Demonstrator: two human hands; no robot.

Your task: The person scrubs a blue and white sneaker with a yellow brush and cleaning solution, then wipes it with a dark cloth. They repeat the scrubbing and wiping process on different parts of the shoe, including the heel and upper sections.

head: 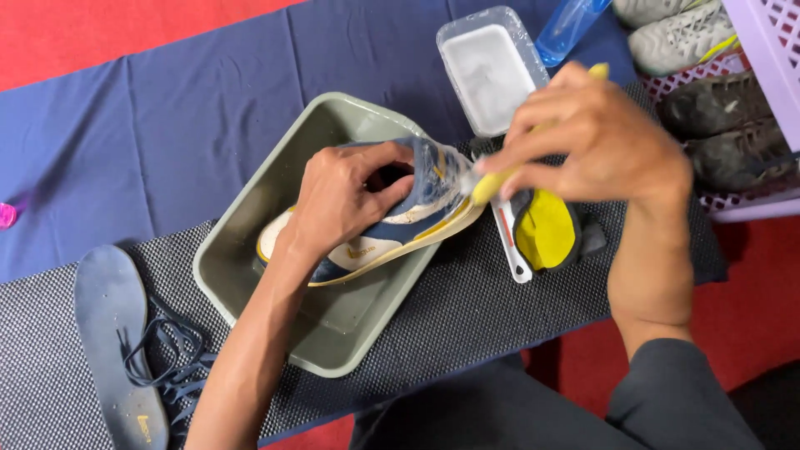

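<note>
Head view shows a scrubbing step: the left hand [342,200] is clamped around the collar of a navy, white and yellow sneaker [375,237], holding it tilted on its side over the grey-green basin [250,217] on the desk, while the right hand [592,137] is closed on a yellow-handled brush [492,185] whose head presses the soapy toe. Working more of the upper likely calls for a firm left-hand hold and fresh foam from the clear tub [487,71] just behind.
</note>
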